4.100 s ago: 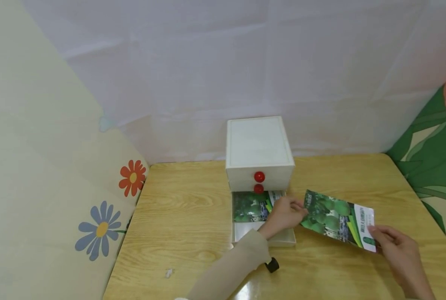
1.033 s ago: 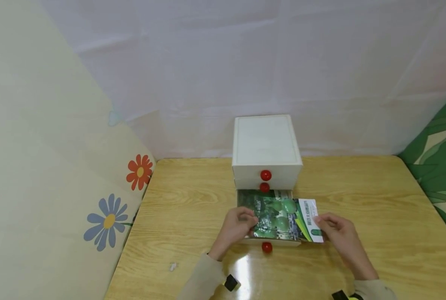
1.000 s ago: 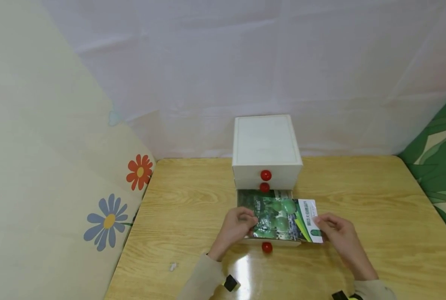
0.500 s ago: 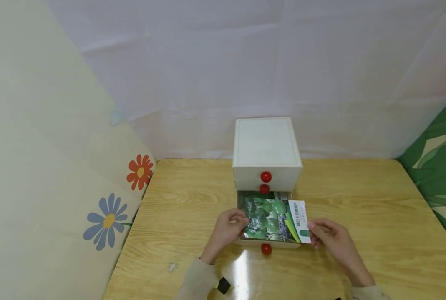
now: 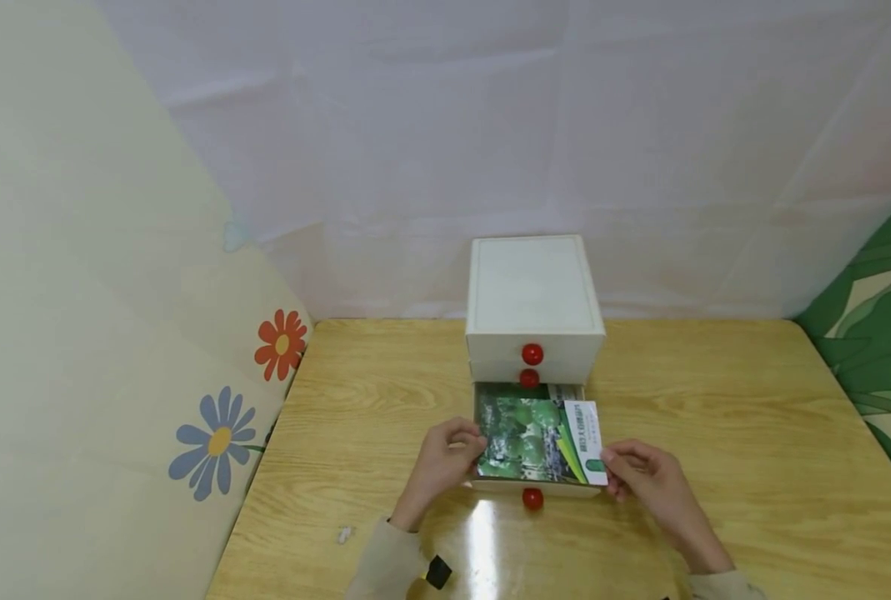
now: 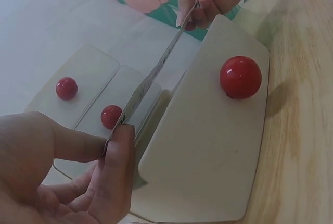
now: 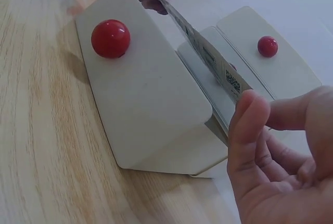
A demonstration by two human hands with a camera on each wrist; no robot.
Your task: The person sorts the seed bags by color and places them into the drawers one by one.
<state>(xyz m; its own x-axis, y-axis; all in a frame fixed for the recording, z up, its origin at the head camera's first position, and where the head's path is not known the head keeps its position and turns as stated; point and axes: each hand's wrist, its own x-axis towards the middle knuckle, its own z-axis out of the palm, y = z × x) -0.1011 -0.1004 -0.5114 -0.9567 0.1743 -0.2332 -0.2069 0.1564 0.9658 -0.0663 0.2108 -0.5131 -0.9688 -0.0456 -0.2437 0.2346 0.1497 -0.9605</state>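
Both hands hold a flat glossy packet (image 5: pixel 523 437) printed with green round fruit, one at each short end. My left hand (image 5: pixel 445 458) pinches its left end between thumb and fingers, and my right hand (image 5: pixel 648 479) pinches the white right end. In the wrist views the packet is seen nearly edge-on, above the drawer front (image 6: pixel 208 130) and apart from it. That bottom drawer is pulled out from a small white drawer cabinet (image 5: pixel 535 287). Inside it, behind the held packet, part of a similar packet (image 5: pixel 513 390) shows; the rest is hidden.
The open drawer bears a red round knob (image 5: pixel 533 499). Two more drawers above are closed, each with a red knob (image 5: pixel 533 354). A wooden table (image 5: pixel 370 400) carries the cabinet. A pale cloth (image 5: pixel 415 167) hangs behind, with flower-painted panels at both sides.
Earlier, the packet was out to the right of the drawer. Both hands have brought it left over the drawer; in the last second it slid further left, now lining up with the drawer's width.
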